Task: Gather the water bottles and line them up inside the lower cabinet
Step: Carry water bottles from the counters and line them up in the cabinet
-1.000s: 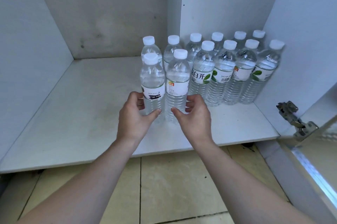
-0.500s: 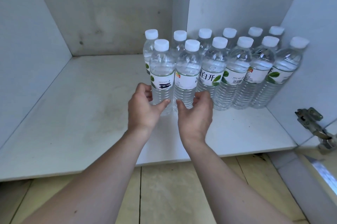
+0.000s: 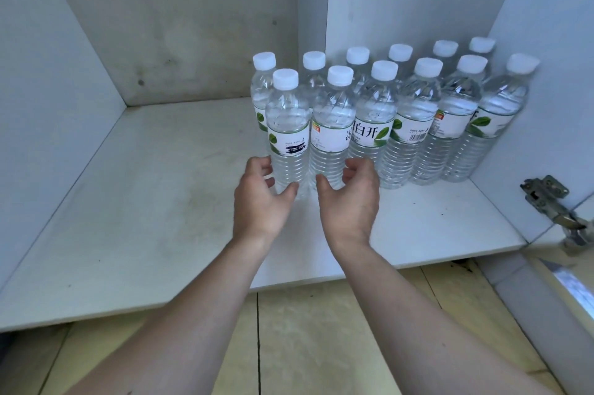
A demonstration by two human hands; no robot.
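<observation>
Several clear water bottles with white caps stand upright in two rows at the back right of the lower cabinet's white shelf (image 3: 160, 201). My left hand (image 3: 260, 201) curls round the base of the leftmost front-row bottle (image 3: 286, 124), thumb in front and fingers on its left side. My right hand (image 3: 352, 201) curls round the base of the bottle beside it (image 3: 331, 127), the one with a white label. Both bottles stand on the shelf, touching each other and in line with the front row (image 3: 414, 118). The back row (image 3: 400, 52) is mostly hidden behind it.
The cabinet's left half is bare shelf, bounded by the left wall (image 3: 48, 105) and a stained back panel (image 3: 193, 24). A metal hinge (image 3: 546, 192) and the open door's edge (image 3: 575, 291) are at the right. Beige floor tiles (image 3: 305, 330) lie below.
Both hands have slid the two left front bottles back and to the right, closing them up against the front row. The camera view has shifted a little.
</observation>
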